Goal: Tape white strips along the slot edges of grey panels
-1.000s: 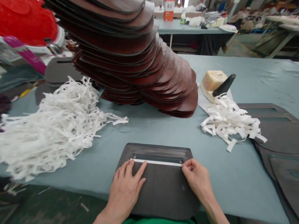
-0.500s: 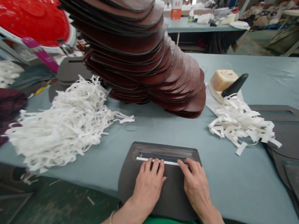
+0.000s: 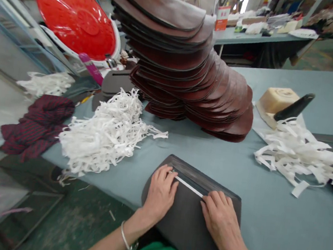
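Observation:
A dark grey panel point(image 3: 185, 219) with rounded corners lies askew at the table's front edge, against my green clothing. Across its slot, where a dark zipper shows, runs a narrow white tape strip point(image 3: 190, 186). My left hand point(image 3: 160, 190) rests on the panel at the strip's left end, beside a small metal zipper pull point(image 3: 173, 170); its fingers are bent, with the thumb apart. At the strip's right end lies my right hand point(image 3: 222, 217), fingers laid on the panel and thumb stretched along the strip. Both hands are open, pressing from above.
Behind the panel rises a tall leaning stack of brown leather pieces point(image 3: 190, 71). White strips lie heaped at left point(image 3: 105, 138) and right point(image 3: 304, 152). A tape dispenser block point(image 3: 279, 99) with a black handle point(image 3: 294, 107) stands back right. Striped cloth point(image 3: 38, 126) hangs left.
The panel has turned clockwise, its right side now nearer me. My left hand has moved to the strip's left end, and my right hand has come down with it. The view has swung left.

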Available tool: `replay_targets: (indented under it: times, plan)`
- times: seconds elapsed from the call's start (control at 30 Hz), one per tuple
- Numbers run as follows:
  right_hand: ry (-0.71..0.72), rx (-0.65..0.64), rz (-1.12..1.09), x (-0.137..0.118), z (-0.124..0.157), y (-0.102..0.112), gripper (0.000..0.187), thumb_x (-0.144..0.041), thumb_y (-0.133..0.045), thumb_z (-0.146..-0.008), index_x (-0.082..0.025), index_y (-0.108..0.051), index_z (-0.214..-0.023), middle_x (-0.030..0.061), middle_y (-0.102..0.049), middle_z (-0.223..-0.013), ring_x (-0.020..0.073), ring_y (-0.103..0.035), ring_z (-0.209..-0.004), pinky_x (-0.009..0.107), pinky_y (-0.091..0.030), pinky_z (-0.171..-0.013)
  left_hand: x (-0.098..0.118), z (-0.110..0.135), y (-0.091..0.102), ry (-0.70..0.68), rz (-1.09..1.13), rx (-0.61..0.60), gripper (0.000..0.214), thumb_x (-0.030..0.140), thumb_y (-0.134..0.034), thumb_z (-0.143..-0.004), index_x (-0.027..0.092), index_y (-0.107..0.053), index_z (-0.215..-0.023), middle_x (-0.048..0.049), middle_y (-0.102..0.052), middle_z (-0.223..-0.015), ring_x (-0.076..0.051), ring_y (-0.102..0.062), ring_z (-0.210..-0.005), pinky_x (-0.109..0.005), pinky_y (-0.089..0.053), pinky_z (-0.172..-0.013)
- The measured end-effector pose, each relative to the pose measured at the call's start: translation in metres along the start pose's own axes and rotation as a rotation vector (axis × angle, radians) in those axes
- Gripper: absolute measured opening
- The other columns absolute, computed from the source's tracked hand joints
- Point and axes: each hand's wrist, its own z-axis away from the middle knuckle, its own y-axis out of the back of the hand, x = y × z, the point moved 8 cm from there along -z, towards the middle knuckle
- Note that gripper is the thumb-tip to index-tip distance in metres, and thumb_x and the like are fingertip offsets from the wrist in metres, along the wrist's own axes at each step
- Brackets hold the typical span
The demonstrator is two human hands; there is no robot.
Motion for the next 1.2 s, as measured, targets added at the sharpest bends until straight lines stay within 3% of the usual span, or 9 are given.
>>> replay_targets:
  times: [0.1,0.23,0.3,0.4,0.53,0.6,0.77,1.0,1.2]
  plan:
    - [0.018,0.055,-0.098,-0.002,-0.014,-0.003,0.016,-0.022,-0.045,-0.09,-0.017,-0.06,-0.089,0.0071,-0.056,-0.089,0.0204,-0.047,-0.085,0.034,-0.036,-0.071,-0.045,-0.013,0.009,0.223,0.002,0.097,0.047,0.027,-0.054,-0.084,0.015,-0.042,-0.127,-0.0157,-0.045,-0.127,-0.029,-0.042,-0.122,-0.049,-0.037,-0.1]
    - [0.025,0.109,-0.188,-0.001,-0.021,-0.013,0.015,-0.023,-0.045,-0.091,-0.017,-0.058,-0.097,0.008,-0.056,-0.096,0.0197,-0.048,-0.089,0.033,-0.037,-0.073,-0.067,-0.026,0.004,0.32,0.276,-0.083,0.055,0.026,-0.062,-0.077,0.018,-0.041,-0.127,-0.0102,-0.058,-0.109,-0.025,-0.057,-0.103,-0.041,-0.045,-0.09]
    - [0.018,0.136,-0.213,0.002,-0.02,-0.014,0.017,-0.025,-0.046,-0.091,-0.017,-0.056,-0.102,0.0086,-0.056,-0.097,0.0201,-0.048,-0.09,0.034,-0.038,-0.074,-0.065,-0.033,0.011,0.339,0.44,-0.144,0.05,0.024,-0.063,-0.076,0.021,-0.046,-0.123,-0.0069,-0.063,-0.102,-0.022,-0.06,-0.096,-0.037,-0.047,-0.086]
    - [0.003,0.175,-0.244,0.008,-0.017,-0.009,0.023,-0.028,-0.048,-0.09,-0.015,-0.052,-0.108,0.0083,-0.057,-0.093,0.02,-0.049,-0.087,0.034,-0.038,-0.074,-0.064,-0.046,0.033,0.331,0.529,-0.105,0.047,0.021,-0.064,-0.076,0.023,-0.048,-0.12,-0.0059,-0.064,-0.1,-0.021,-0.061,-0.095,-0.035,-0.047,-0.085]
    - [-0.005,0.181,-0.232,0.015,-0.016,-0.006,0.013,-0.026,-0.047,-0.091,-0.016,-0.055,-0.095,0.0053,-0.057,-0.084,0.0175,-0.048,-0.079,0.032,-0.035,-0.07,-0.076,-0.057,0.046,0.277,0.283,0.04,0.045,0.023,-0.064,-0.076,0.022,-0.049,-0.118,-0.0048,-0.061,-0.097,-0.023,-0.057,-0.099,-0.041,-0.043,-0.089]
    - [-0.008,0.189,-0.184,0.015,-0.018,-0.007,0.013,-0.026,-0.047,-0.091,-0.017,-0.056,-0.089,0.0042,-0.056,-0.079,0.017,-0.047,-0.076,0.031,-0.033,-0.069,-0.076,-0.053,0.037,0.194,0.18,0.085,0.044,0.023,-0.065,-0.076,0.022,-0.049,-0.117,-0.0051,-0.058,-0.1,-0.023,-0.054,-0.098,-0.042,-0.043,-0.088]
    - [-0.092,0.153,-0.053,0.005,-0.039,-0.018,0.019,-0.03,-0.048,-0.091,-0.018,-0.058,-0.08,0.0042,-0.055,-0.075,0.0184,-0.048,-0.076,0.032,-0.031,-0.068,-0.057,-0.027,0.003,0.037,0.173,0.083,0.023,0.02,-0.057,-0.082,0.021,-0.051,-0.104,-0.006,-0.054,-0.106,-0.022,-0.05,-0.1,-0.04,-0.042,-0.088]
    - [-0.094,0.05,-0.037,-0.038,-0.096,-0.04,0.017,-0.019,-0.044,-0.09,-0.019,-0.061,-0.091,0.0067,-0.058,-0.088,0.0208,-0.049,-0.085,0.033,-0.032,-0.07,-0.054,-0.021,0.004,0.052,0.178,0.132,0.018,0.019,-0.056,-0.082,0.02,-0.052,-0.1,-0.006,-0.055,-0.102,-0.022,-0.051,-0.099,-0.04,-0.042,-0.088]
    - [0.065,0.061,0.033,-0.065,-0.117,-0.047,0.02,-0.011,-0.047,-0.085,-0.016,-0.061,-0.099,0.0085,-0.057,-0.093,0.0211,-0.047,-0.086,0.033,-0.037,-0.072,-0.042,-0.022,0.0,-0.066,0.088,0.059,0.04,0.013,-0.044,-0.088,0.023,-0.042,-0.127,-0.0074,-0.051,-0.126,-0.021,-0.044,-0.119,-0.041,-0.037,-0.099]
